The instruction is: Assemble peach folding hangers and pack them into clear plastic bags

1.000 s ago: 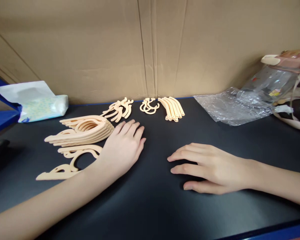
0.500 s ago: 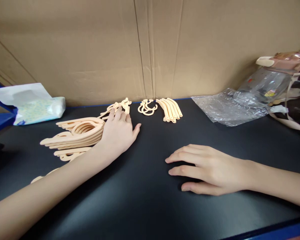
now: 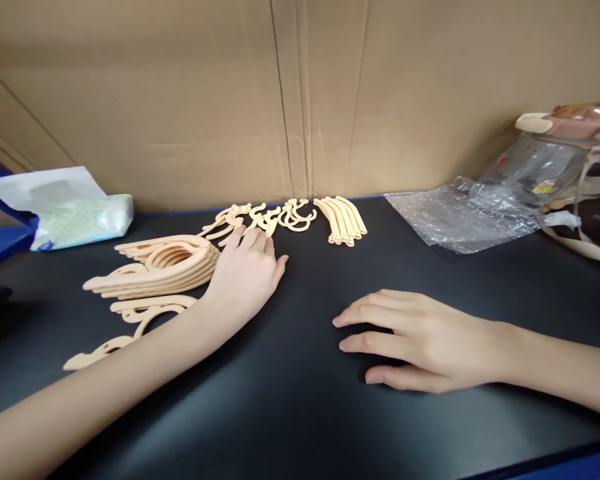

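My left hand (image 3: 247,270) reaches over small peach-coloured plastic pieces (image 3: 267,219) at the back of the table. Its fingers lie stretched forward against their near side, with the thumb apart. Some fingertips are hard to see. Just left of this hand is a stack of peach plastic hanger parts (image 3: 180,270). Nearer me, one more hanger part (image 3: 153,312) lies partly under my left forearm. Curved hooks (image 3: 296,217) sit to the right of the small pieces, and beside them a row of slim bars (image 3: 340,220). My right hand (image 3: 410,340) rests palm down on the tabletop, fingers spread and holding nothing.
A cardboard wall (image 3: 195,107) stands along the table's back edge. Far left is a soft white-and-blue packet (image 3: 83,217). Crumpled clear plastic film (image 3: 455,213) and a clear bottle with a strap (image 3: 535,167) are at the right. The tabletop (image 3: 290,400) is black.
My left hand has moved slightly right and toward me. The small pieces at its fingertips have shifted right and now lie close against the hooks. My right hand has stayed in place.
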`<action>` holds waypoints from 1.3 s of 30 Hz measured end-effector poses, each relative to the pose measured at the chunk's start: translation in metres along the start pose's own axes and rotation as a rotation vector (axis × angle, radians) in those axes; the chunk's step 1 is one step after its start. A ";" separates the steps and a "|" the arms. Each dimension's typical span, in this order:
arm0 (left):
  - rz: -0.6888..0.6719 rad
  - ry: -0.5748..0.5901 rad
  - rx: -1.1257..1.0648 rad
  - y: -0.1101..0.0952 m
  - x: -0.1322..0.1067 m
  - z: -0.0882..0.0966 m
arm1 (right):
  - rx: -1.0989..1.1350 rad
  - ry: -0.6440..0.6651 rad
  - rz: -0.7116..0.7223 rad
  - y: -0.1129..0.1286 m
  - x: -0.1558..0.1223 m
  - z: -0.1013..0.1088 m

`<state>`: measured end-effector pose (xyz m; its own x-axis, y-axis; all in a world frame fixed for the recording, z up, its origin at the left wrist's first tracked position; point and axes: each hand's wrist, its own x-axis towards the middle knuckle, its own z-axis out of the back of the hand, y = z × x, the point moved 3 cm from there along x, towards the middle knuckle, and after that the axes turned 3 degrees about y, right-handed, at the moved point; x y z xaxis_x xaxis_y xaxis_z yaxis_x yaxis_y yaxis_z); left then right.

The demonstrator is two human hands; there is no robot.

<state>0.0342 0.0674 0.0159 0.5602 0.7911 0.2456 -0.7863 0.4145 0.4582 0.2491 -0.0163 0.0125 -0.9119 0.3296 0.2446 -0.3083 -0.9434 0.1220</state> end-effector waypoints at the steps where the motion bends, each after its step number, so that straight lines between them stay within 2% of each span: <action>1: -0.010 -0.003 0.003 -0.003 -0.002 0.002 | 0.001 -0.001 0.000 0.000 0.000 0.000; 9: -0.071 -0.060 0.054 -0.030 -0.019 0.019 | -0.004 -0.004 -0.001 -0.001 0.000 -0.001; 16: -0.189 -0.152 0.210 -0.068 -0.063 0.045 | 0.002 -0.008 0.001 -0.001 0.000 -0.001; 20: -0.213 -0.205 0.216 -0.079 -0.074 0.054 | -0.001 -0.009 0.005 0.000 -0.001 -0.001; 24: -0.229 -0.253 0.165 -0.076 -0.075 0.055 | 0.008 -0.014 -0.002 -0.001 -0.002 0.001; 29: -0.268 -0.312 0.025 -0.058 -0.078 0.050 | 0.052 -0.087 -0.054 -0.006 0.001 0.006; 34: -0.177 -0.256 -0.252 -0.040 -0.074 0.042 | 0.028 -0.205 -0.195 -0.019 0.007 0.018; 39: -0.159 -0.142 -0.508 -0.034 -0.068 0.034 | -0.167 -0.254 -0.272 -0.056 0.029 0.031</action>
<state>0.0321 -0.0156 0.0123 0.6843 0.6470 0.3363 -0.6963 0.7167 0.0378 0.2485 0.0476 0.0427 -0.7012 0.5469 0.4575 -0.5881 -0.8063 0.0625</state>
